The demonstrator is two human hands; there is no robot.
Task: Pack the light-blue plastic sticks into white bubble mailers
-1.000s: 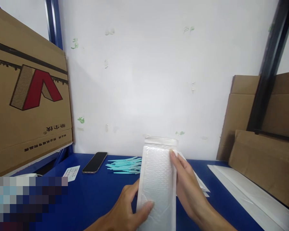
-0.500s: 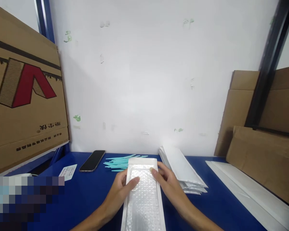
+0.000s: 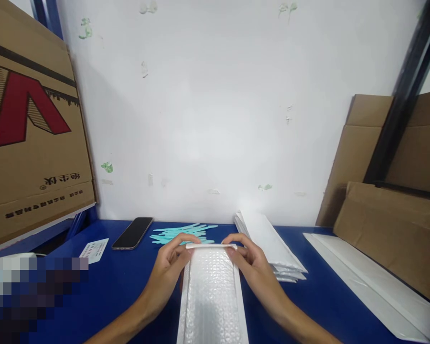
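Note:
A white bubble mailer (image 3: 213, 291) lies lengthwise in front of me, its far end flap bent over toward me. My left hand (image 3: 174, 263) pinches the flap's left corner between thumb and fingers. At the right corner, my right hand (image 3: 245, 258) grips the same folded edge. Just beyond the left fingers lies a loose pile of thin turquoise strips (image 3: 179, 233). A stack of white bubble mailers (image 3: 268, 243) rests beyond my right hand. The near end of the held mailer runs out of view.
On the blue table (image 3: 122, 291) a phone (image 3: 133, 233) and a white card (image 3: 93, 251) lie at left. A large printed carton (image 3: 39, 153) stands behind them. Flat white packaging (image 3: 372, 286) and brown cardboard (image 3: 390, 234) occupy the right side, before a white wall (image 3: 208, 110).
The mailer's far flap, upright and flat before, is now folded over toward me. Both hands have moved to its corners, fingers curled over the fold. The view has shifted slightly.

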